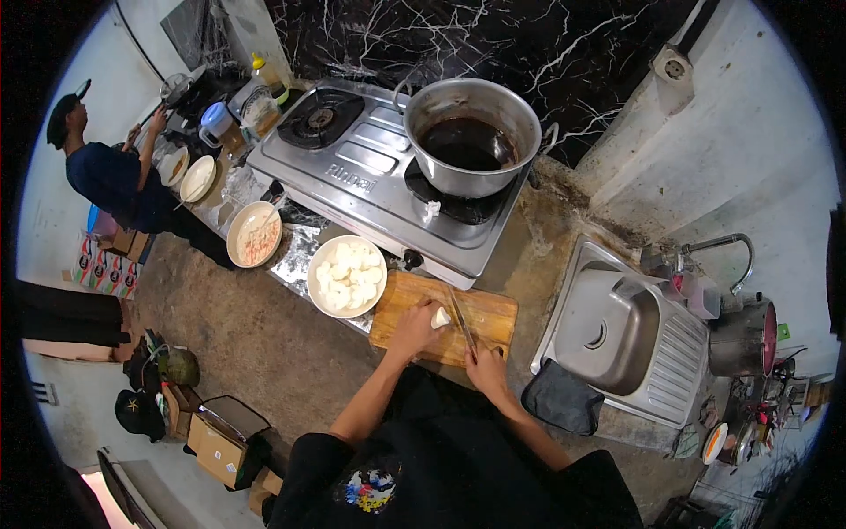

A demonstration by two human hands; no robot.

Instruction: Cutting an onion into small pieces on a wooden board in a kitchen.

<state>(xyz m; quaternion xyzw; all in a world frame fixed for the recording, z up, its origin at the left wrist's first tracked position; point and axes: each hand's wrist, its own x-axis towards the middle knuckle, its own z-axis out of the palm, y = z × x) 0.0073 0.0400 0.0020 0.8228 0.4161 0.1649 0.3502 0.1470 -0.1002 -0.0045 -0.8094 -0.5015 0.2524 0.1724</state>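
Note:
A wooden cutting board (486, 314) lies on the counter in front of me. Over its left half, my left hand (415, 329) grips a small white piece of food (440, 318), too small to name surely. My right hand (488, 370) holds a kitchen knife (462, 319) by its handle, the blade slanting up and left across the board, apart from the white piece. Left of the board, a cream bowl (312, 291) is filled with white chunks (349, 274) of similar food.
Behind the board stands a Rinnai gas stove (370, 152) bearing a large metal pot (476, 173) of dark liquid. A steel sink (605, 330) with a dark cloth (562, 397) sits right. Further left are a bowl of pinkish chopped food (256, 241) and a person (112, 172) at the counter.

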